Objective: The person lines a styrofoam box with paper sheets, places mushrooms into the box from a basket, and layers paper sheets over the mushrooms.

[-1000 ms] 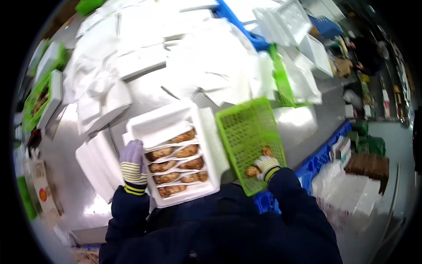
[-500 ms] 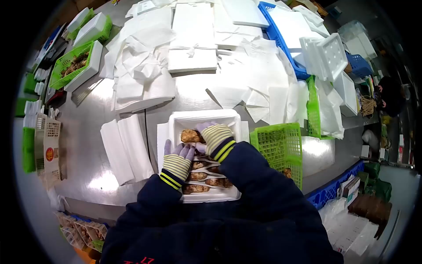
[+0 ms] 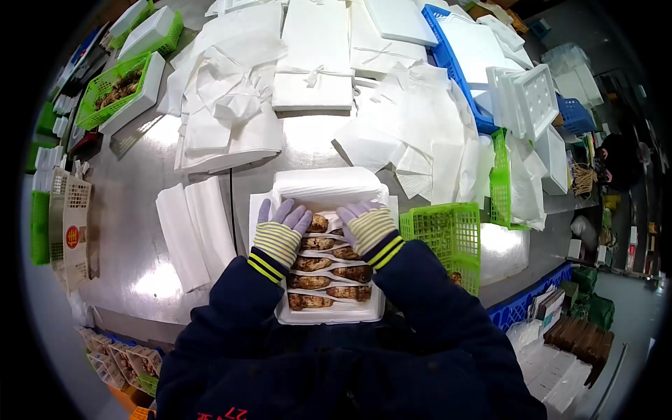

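A white foam box [image 3: 332, 176] stands in front of me with several brown, knobbly pieces [image 3: 311, 282] in rows, divided by folds of white paper. My left hand [image 3: 281, 234], in a striped glove, lies over the box's left side with its fingers spread, close to the upper left piece [image 3: 318, 223]. On the right side, my right hand [image 3: 364, 224] has its fingers extended over the upper row and the white paper. Its fingertips partly cover what lies beneath. Neither hand visibly grips a piece.
Right of the box is a green basket [image 3: 442, 227] with a brown piece near its lower edge. Folded white sheets [image 3: 197, 227] lie left. Beyond are stacked white paper [image 3: 311, 89], a blue crate [image 3: 448, 52] and foam trays [image 3: 533, 101]. Another person [image 3: 619, 161] is at far right.
My right hand has left the basket, brought a brown piece into the box and let it go. My left hand has moved from the box's left edge onto its upper left part.
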The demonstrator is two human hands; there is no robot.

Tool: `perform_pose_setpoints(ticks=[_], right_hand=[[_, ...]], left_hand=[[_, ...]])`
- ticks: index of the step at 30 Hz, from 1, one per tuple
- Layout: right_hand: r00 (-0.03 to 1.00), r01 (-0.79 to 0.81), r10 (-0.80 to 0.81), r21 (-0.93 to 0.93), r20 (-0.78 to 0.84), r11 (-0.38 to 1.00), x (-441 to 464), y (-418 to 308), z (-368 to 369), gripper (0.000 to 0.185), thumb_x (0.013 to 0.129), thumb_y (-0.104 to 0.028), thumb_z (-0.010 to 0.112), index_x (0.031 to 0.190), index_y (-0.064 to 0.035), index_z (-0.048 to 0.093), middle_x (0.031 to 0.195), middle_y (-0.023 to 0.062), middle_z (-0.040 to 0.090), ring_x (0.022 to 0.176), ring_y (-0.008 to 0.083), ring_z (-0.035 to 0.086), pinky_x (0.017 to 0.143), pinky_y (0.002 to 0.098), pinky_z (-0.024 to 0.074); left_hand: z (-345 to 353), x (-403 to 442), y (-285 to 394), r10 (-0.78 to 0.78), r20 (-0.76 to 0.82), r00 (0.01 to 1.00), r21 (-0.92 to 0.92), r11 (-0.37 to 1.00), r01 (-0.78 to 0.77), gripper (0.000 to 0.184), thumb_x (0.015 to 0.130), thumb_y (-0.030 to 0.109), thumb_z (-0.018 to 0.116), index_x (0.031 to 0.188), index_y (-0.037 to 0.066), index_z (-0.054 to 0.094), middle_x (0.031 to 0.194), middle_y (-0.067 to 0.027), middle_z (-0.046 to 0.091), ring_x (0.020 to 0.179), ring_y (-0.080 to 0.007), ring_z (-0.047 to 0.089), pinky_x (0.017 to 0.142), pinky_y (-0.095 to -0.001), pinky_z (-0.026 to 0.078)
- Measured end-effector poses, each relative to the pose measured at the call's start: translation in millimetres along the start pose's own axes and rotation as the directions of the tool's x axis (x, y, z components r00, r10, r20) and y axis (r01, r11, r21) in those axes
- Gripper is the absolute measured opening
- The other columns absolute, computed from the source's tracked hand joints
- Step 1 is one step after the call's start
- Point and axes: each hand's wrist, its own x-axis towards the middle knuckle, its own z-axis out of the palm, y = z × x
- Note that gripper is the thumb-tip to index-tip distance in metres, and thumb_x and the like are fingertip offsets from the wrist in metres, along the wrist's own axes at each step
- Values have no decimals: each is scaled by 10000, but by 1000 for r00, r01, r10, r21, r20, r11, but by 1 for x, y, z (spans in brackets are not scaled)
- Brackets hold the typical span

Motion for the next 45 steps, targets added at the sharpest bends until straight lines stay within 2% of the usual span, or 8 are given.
perform_pose_setpoints(ticks=[4,7,11,13,23,36,40,45], right_hand=[[989,37,-69,-228,-134,973,-23,4,16,365,713,-290,657,973,-46,577,949,109,602,944,260,561,902,415,402],[989,50,-80,-236,-121,971,-23,3,13,405,682,-342,672,937,-40,586,906,84,596,904,228,553,958,402,362],[969,-18,30,50,-247,999,-16,6,-32,190,777,-189,587,890,-45,532,847,115,547,825,280,556,762,413,461],[919,-283,332,227,-215,932,-15,18,-32,379,796,-261,610,1050,6,522,1013,180,555,957,332,541,848,410,443],[887,-194,462,918,14,345,-8,71,18,512,653,-270,797,1053,2,630,1415,218,321,1302,360,328,1053,427,309],[689,-718,698,313,193,622,14,41,-12,799,586,-219,773,1285,-24,437,922,99,643,829,191,618,802,287,473],[743,-667,661,208,110,715,14,42,-7,732,591,-234,791,1230,-42,489,933,98,638,833,194,618,793,289,487],[752,-654,609,178,250,735,17,45,-10,507,664,-323,707,1108,-100,607,1137,124,547,1079,289,512,925,410,405]], left_hand=[[-24,28,-20,-400,-175,900,-263,900,349,393,824,222,609,1169,48,538,1137,-179,576,1117,-350,518,969,-456,382],[12,39,-62,-549,484,681,-276,642,715,874,773,706,485,1247,-29,479,1153,-287,547,1080,-426,524,946,-435,411],[52,33,-65,-543,91,835,-947,212,242,524,755,87,748,1208,-20,509,1105,-146,597,964,-185,572,810,-293,493],[56,23,-68,-477,231,848,-970,-178,165,380,797,80,702,1151,34,571,1166,-122,563,1042,-193,531,900,-311,438],[59,10,-56,-448,275,851,-960,-185,212,583,810,314,705,1281,42,495,1340,-114,420,1232,-192,395,1039,-316,302],[-42,69,-5,-574,438,692,50,784,619,318,738,345,693,945,105,676,1161,-136,546,1187,-300,438,1013,-466,289],[-32,34,-2,-214,-579,787,-28,970,243,390,653,135,722,1013,92,578,964,-94,561,962,-251,535,807,-413,433],[-8,27,13,73,-257,964,-67,993,-93,385,719,168,657,1076,62,561,1063,-86,576,985,-257,553,844,-403,440]])
